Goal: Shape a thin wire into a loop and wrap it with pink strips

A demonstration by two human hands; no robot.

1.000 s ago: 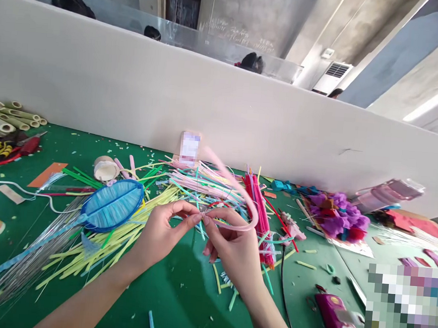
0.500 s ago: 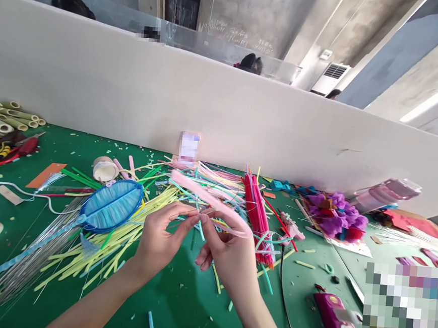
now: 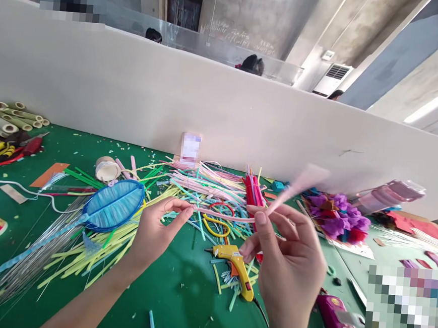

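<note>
My left hand pinches one end of a thin pink pipe cleaner between thumb and forefinger. My right hand pinches the same pink pipe cleaner further along, and its free end sweeps up to the right, blurred. The stretch between the hands runs nearly level above the green table. Under the hands lie a yellow glue gun and a heap of coloured pipe cleaners.
A blue leaf-shaped piece with a wire tail lies left of my left hand. Yellow strips, a tape roll, bamboo tubes, purple and red flowers and a magenta device crowd the table. A white partition backs it.
My right hand has slid to the right along the pink pipe cleaner, drawing it out straight. The two hands are now apart, and the yellow glue gun under them shows.
</note>
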